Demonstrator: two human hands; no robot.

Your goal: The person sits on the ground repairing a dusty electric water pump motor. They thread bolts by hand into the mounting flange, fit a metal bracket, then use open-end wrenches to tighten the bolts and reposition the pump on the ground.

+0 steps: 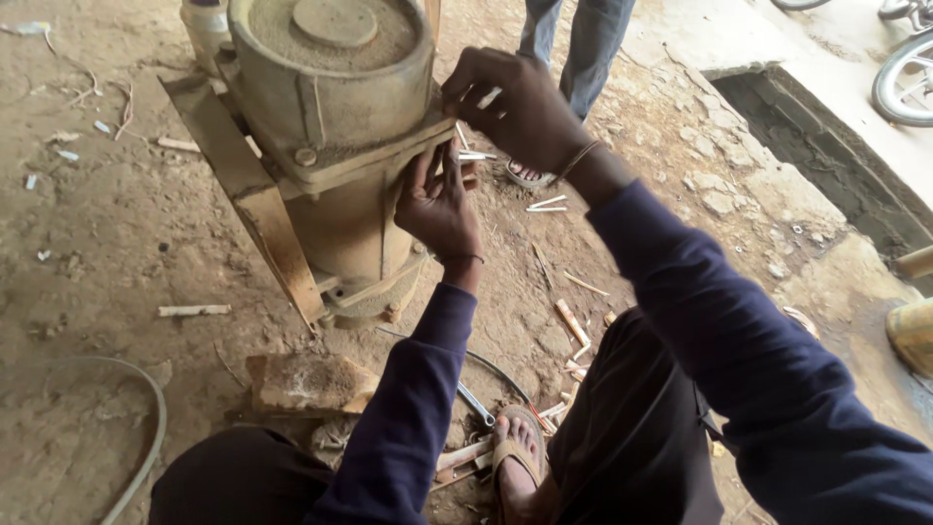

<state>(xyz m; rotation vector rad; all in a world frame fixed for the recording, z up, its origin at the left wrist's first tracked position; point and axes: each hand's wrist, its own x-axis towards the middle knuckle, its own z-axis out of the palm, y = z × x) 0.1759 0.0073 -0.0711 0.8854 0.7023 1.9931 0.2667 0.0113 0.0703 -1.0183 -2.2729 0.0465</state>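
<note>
A dust-coated, tan, cylindrical metal machine housing (pixel 330 126) stands on the bare dirt floor (pixel 107 243), braced by a rusty angle-iron bar (pixel 258 209) leaning along its near-left side. A flat rusted block (pixel 306 381) lies on the floor below it, with a steel spanner (pixel 476 403) just beyond, near a sandalled foot (pixel 515 457).

The left hand (pixel 439 204) is pressed against the housing's flange, fingers (pixel 420 170) extended upward and flat on the metal edge; nothing is clasped in it.

Directly above those fingers, the right hand (pixel 520 107) is at the upper rim of the flange. Its fingers (pixel 466 92) are pinched closed on a small pale strip (pixel 489 97), thin and flat, held against the housing's edge.

Beyond the right hand's fingers, pale wood slivers (pixel 546 204) lie scattered on the floor. A second person's trouser legs (pixel 578 44) stand further back. A bicycle wheel (pixel 904 83) shows at far right.
</note>
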